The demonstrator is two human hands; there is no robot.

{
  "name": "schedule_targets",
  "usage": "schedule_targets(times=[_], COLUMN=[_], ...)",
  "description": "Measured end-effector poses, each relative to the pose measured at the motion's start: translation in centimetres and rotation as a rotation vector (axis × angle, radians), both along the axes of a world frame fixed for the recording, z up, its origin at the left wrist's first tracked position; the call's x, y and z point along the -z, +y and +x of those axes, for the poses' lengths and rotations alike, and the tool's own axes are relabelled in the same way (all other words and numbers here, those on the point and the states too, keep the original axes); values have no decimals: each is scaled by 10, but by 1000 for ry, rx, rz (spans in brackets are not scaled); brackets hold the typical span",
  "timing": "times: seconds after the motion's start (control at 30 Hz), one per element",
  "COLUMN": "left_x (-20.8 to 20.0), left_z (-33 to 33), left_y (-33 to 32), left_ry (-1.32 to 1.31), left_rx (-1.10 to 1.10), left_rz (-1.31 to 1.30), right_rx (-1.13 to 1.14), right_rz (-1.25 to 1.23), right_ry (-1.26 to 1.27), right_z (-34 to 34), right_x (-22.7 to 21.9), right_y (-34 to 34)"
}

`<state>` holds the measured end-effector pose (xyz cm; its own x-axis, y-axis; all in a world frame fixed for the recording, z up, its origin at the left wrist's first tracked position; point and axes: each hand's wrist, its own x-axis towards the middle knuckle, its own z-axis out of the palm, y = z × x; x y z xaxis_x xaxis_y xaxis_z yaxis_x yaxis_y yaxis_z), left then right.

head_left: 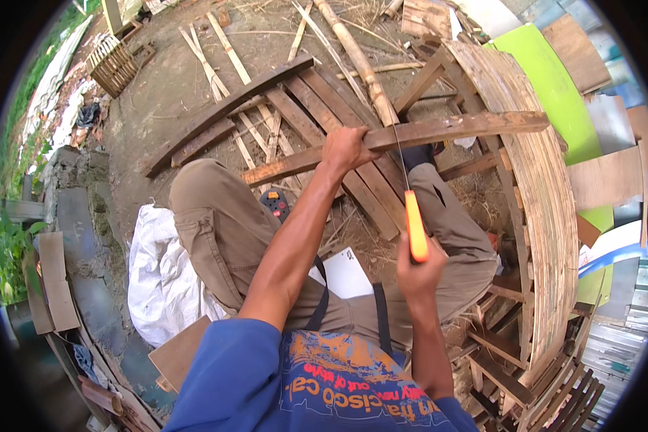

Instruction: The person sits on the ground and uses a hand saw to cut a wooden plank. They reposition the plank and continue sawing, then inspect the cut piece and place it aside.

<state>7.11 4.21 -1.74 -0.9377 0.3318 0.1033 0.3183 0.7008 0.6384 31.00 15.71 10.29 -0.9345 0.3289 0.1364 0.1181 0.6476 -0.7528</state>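
A brown wooden beam (468,128) lies crosswise in front of me, over several planks (317,108). My left hand (347,150) is closed round the beam, left of the saw. In my right hand (419,270) is a hand saw (415,227) with an orange and yellow handle. Its thin blade runs away from me and meets the beam just right of my left hand. How deep the blade sits in the wood I cannot tell. My bent legs are on both sides, and the right one passes near the blade.
A bamboo pole (356,61) and thin strips lie on the dirt ground ahead. To the right stands a slatted wooden structure (515,144) beside a green panel (536,79). A white sack (155,273) lies by my left leg, near a low concrete wall (86,230).
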Motion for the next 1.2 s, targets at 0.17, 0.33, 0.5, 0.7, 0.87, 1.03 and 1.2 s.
schedule_targets(times=[0.17, 0.33, 0.5, 0.7, 0.87, 1.03, 1.2], left_x=[-16, -17, -35, -22, 19, 4, -3], left_z=[-21, -9, -38, -80, -110, -94, -58], left_y=[-6, -1, -22, -14, -23, -6, 18], left_ry=[26, -31, -345, -500, -485, -377, -205], left_rx=[-20, 42, 158, 377, 177, -62, -316], left_rz=[16, 11, 64, 98, 68, -62, -35], right_rx=[-113, -252, -98, -168, -211, -279, -343], right_rz=[-9, 51, 21, 17, 6, -54, -35], right_ry=[279, 443, 249, 482, 488, 387, 427], right_z=[-65, -64, -74, -91, -104, -108, -110], right_x=[62, 153, 77, 122, 111, 126, 160], right_y=[17, 70, 30, 55, 52, 62, 68])
